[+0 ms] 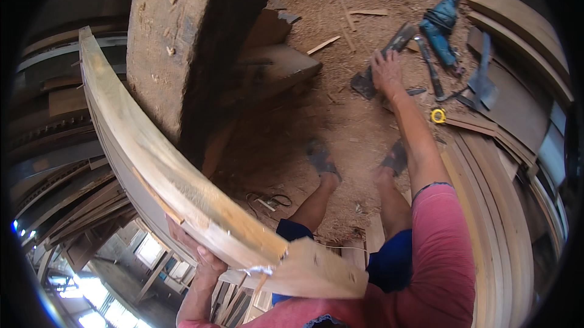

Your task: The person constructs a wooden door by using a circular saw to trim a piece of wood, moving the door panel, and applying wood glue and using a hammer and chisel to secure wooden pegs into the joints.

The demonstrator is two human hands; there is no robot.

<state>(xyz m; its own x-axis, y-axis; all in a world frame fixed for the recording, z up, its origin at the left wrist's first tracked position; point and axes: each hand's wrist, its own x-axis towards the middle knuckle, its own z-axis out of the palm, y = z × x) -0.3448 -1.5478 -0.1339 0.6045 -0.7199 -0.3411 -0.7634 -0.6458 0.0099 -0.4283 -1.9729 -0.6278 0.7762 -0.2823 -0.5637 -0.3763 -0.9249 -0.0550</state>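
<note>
Timber, one long pale beam [182, 182] running from upper left to lower centre, could tip or slide if the left hand [208, 259], clasping its lower edge, loosens, since the right hand [387, 72] is away at upper right, fingers bent over one dark tool [401, 37], whether closed I cannot tell. Near that tool lie one teal drill [439, 31] and one yellow ring-shaped item [438, 115].

White glare fills the lower left; fisheye edges bend.

No words, numbers or signs can be read here
</note>
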